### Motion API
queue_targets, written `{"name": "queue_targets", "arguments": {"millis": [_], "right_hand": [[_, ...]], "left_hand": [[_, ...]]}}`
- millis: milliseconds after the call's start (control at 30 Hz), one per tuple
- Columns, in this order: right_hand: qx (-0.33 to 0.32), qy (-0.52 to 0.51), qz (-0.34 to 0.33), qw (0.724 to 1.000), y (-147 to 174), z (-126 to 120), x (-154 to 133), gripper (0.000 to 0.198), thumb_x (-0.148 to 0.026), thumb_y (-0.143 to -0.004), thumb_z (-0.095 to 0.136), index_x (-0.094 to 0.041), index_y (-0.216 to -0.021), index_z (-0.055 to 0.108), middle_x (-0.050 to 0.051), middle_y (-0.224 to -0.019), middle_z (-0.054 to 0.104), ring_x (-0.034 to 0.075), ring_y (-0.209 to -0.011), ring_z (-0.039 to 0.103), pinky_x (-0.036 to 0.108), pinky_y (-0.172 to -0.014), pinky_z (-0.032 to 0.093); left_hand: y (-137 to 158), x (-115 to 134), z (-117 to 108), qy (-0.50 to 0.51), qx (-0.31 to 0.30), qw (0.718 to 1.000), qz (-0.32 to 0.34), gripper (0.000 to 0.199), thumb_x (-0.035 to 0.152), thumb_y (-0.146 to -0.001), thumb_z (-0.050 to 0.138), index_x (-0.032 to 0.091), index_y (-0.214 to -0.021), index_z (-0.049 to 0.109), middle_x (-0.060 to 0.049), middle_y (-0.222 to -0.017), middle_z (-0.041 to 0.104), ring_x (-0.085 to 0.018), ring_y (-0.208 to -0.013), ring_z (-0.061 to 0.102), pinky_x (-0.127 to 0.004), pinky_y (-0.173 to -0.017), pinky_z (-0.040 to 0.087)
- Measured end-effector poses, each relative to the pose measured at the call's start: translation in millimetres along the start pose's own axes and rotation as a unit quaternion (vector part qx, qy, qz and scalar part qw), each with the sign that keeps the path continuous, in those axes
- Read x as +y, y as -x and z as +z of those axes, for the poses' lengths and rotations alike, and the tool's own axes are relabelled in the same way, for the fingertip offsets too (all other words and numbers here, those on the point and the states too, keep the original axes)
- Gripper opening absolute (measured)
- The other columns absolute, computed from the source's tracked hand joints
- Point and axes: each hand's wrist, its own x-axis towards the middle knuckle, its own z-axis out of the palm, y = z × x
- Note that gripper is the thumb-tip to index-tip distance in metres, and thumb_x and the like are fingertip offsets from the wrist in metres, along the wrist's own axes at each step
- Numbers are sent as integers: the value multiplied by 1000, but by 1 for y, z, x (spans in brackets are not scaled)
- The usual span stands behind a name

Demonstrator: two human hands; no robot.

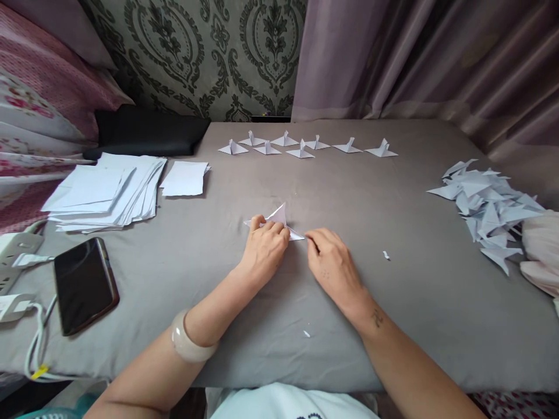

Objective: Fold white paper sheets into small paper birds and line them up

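Observation:
A white folded paper crane (278, 215) lies on the grey cloth in front of me, its pointed parts spread to several sides. My left hand (265, 247) is closed over it with bent fingers, pressing or gripping it and hiding its middle. At the crane's right tip, my right hand (329, 259) has thumb and forefinger pinched together on the very point of the paper. Its other fingers are curled in.
Finished-looking paper cranes (301, 150) stand in rows at the back. Flat folded pieces (491, 201) are heaped at right. Paper sheets (109, 192), a smaller paper stack (186, 177), a phone (85, 285) and a power strip (15, 262) occupy the left. Paper scraps (386, 255) lie about.

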Motion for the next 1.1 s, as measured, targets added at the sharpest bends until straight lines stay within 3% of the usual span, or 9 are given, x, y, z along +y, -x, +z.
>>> {"name": "queue_targets", "arguments": {"millis": [133,333,533,733,1100], "right_hand": [[-8,-26,35,999,-4,-2,10,21,-15,-88,47,-20,-96,66,4,-91,64,17,-85,58,27,-77,43],[-25,-10,24,999,-3,1,3,19,-15,-88,49,-21,-93,65,3,-90,63,16,-88,56,26,-76,41],[-48,85,-18,995,2,-3,-6,32,-12,-90,44,-26,-107,67,4,-91,61,18,-86,53,28,-73,39],[-90,189,-61,976,9,-7,-18,44,-7,-90,40,-23,-127,56,9,-99,59,22,-86,49,33,-72,38],[-118,227,-65,965,12,-7,-22,48,-7,-91,35,-18,-136,47,12,-104,58,25,-89,48,37,-71,38]], "left_hand": [[0,-1,1,-2,0,1000,-1,28,8,-89,39,16,-70,58,-3,-67,60,-17,-64,54,-39,-83,31],[-2,-1,0,12,-5,1000,-4,29,9,-90,39,15,-70,59,-4,-68,61,-18,-65,55,-38,-82,30],[-2,-2,-1,15,-10,1000,-3,28,9,-90,39,16,-69,57,-3,-67,60,-17,-64,55,-38,-82,30],[-2,-3,2,20,-3,1000,-4,30,9,-90,38,16,-68,57,-3,-66,60,-17,-63,54,-38,-83,30],[-4,-4,0,15,-8,1000,3,29,12,-91,39,15,-68,57,-3,-66,59,-17,-62,54,-38,-81,30]]}}
